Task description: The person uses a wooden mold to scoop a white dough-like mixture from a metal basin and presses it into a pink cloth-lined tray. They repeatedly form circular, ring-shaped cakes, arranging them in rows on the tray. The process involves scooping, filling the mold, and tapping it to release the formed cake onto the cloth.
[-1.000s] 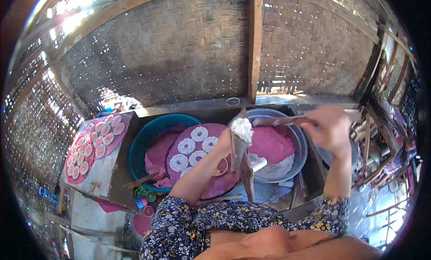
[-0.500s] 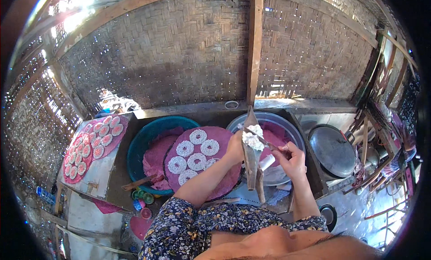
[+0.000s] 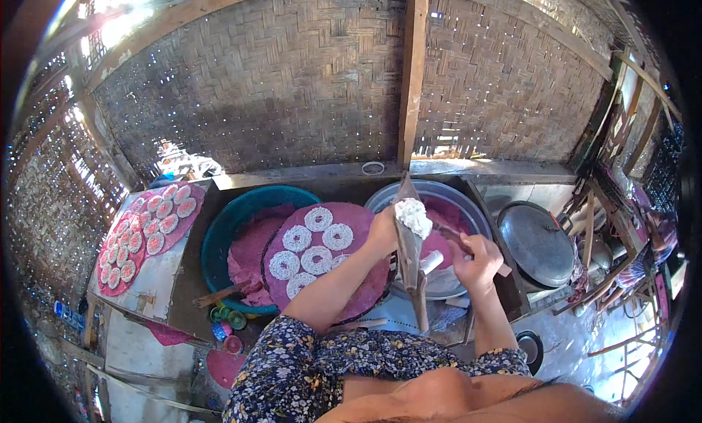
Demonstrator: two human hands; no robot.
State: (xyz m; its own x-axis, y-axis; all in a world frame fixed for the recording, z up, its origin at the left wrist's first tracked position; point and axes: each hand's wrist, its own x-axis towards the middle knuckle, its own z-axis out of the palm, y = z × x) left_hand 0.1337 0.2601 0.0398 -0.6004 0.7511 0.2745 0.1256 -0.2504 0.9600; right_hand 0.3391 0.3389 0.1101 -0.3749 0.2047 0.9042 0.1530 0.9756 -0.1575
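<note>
Floral fabric point(image 3: 274, 357), dark blue, fills the bottom centre of my frame, and two bare forearms reach up out of it. Just right of centre I see the left hand point(image 3: 384, 234) closed around a tapered brown holder point(image 3: 409, 249), some of its fingers hidden behind it. The holder stands steeply in view, its narrow point upward. A lumpy heap of white dough point(image 3: 414, 217) sits on its upper half. To the right of that, the right hand point(image 3: 479, 261) is clamped on a stick point(image 3: 503, 270); the stick's far end points toward the dough, and I can't tell whether they touch. A white cylinder point(image 3: 432, 261) shows between the holder and the right hand.

Beneath the hands, at centre, I have a round board point(image 3: 358, 291) covered in pink, with lacy white rings point(image 3: 316, 260) laid on it. It overlaps a teal basin point(image 3: 213, 255) on its left. Right of centre, a grey basin point(image 3: 479, 207) holds something pink and whitish. A dark lidded pot point(image 3: 536, 244) sits at centre right, while pink-and-white rounds point(image 3: 153, 224) cover a tabletop at the left. Beyond it all, a woven wall point(image 3: 256, 94) spans the top.
</note>
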